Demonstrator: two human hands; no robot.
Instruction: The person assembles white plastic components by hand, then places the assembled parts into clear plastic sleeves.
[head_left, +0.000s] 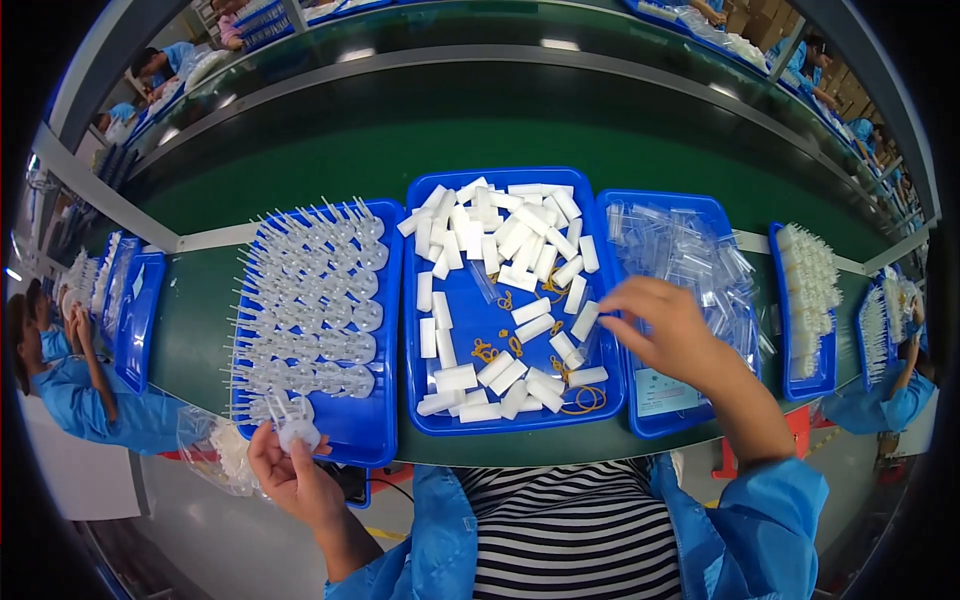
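My left hand [295,470] grips a translucent white plastic part [298,428] with a rounded body and thin prongs. It is raised over the near edge of the left blue tray [345,420], where several rows of similar pronged parts [310,290] lie. My right hand [655,320] reaches left over the rim of the middle blue tray [460,305]. Its thumb and index finger are apart, with their tips beside the end of a small white block [585,321]. Whether they touch that block, I cannot tell.
More white blocks [520,240] and yellow rubber bands [485,350] lie in the middle tray. To its right, a blue tray [650,420] holds clear plastic pieces [680,260] and a printed card [665,392]. Metal frame bars [110,200] edge the green bench; other people work around it.
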